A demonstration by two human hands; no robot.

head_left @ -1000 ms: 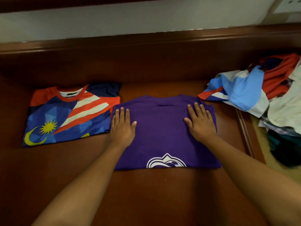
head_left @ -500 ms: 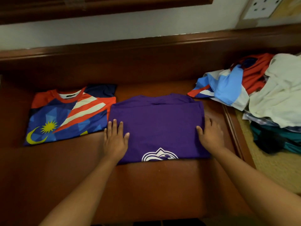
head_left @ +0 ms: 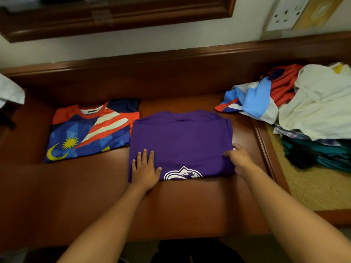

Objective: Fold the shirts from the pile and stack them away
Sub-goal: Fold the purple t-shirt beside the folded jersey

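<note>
Head view: at 6 o'clock two bare forearms are seen reaching forward over a brown wooden table (head_left: pixel 190 205). The left hand (head_left: pixel 145 170) is laid flat, fingers straight and together, on the near left corner of a folded purple shirt (head_left: pixel 182 141), at about 7 o'clock of the garment. The right hand (head_left: pixel 240 158) is placed at the shirt's right edge, at about 4 o'clock of it, with the thumb lying on top of the fabric and the fingers tucked at or under the edge; whether the edge is actually pinched cannot be told. The purple shirt is spread in the middle of the table, a white emblem (head_left: pixel 182 174) being shown at its near edge between the two hands. Just beside it at 9 o'clock, touching or slightly overlapped at the edge, a folded blue and red jersey (head_left: pixel 89 131) with a yellow moon and star is laid flat. At 2 o'clock a pile of unfolded shirts (head_left: pixel 296 103) is heaped at the table's right end, with blue, red and cream cloth on top and teal cloth lower down. At 12 o'clock a raised wooden back edge (head_left: pixel 171 59) is seen, and on the wall beyond, at 1 o'clock, a white socket (head_left: pixel 285 15) is mounted
</note>
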